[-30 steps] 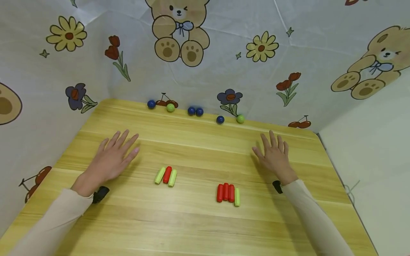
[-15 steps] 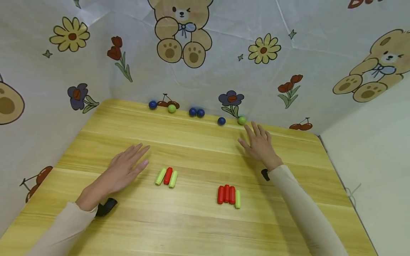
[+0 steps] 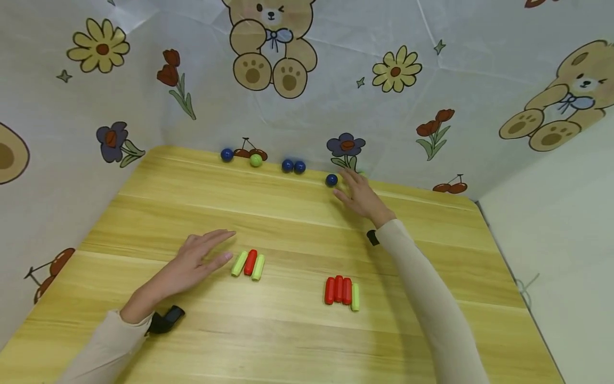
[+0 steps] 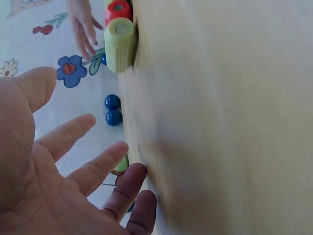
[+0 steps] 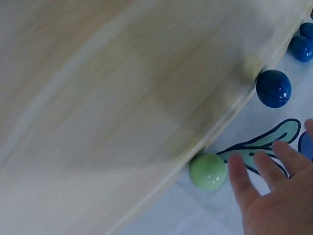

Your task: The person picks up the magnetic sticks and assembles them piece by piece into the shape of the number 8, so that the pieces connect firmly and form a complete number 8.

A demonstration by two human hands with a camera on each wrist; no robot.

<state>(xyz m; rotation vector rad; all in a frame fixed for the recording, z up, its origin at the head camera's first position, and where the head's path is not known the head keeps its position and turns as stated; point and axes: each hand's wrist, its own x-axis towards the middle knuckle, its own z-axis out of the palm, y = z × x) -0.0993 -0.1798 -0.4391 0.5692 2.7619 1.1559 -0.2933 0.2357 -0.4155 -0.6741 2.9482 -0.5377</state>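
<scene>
My right hand (image 3: 362, 197) reaches over the back of the table, fingers spread and holding nothing. A blue ball (image 3: 331, 180) lies just left of its fingertips. In the right wrist view a green ball (image 5: 208, 171) sits beside the fingers; the hand mostly hides it in the head view. My left hand (image 3: 192, 269) hovers with extended fingers, thumb tip close to the left group of short faceted sticks. That group has a red stick (image 3: 250, 262) between two yellow-green ones, nearest the yellow-green stick (image 3: 239, 263).
A second group, three red sticks (image 3: 338, 289) and one yellow-green stick (image 3: 355, 297), lies right of centre on the wooden table (image 3: 288, 341). Along the back edge are a blue ball (image 3: 227, 155), a green ball (image 3: 256, 160) and a blue pair (image 3: 293, 166). A printed cloth (image 3: 206, 64) rises behind.
My right hand has moved left and farther back, from the right side to the blue and green balls. My left hand has come right and nearer, towards the left sticks.
</scene>
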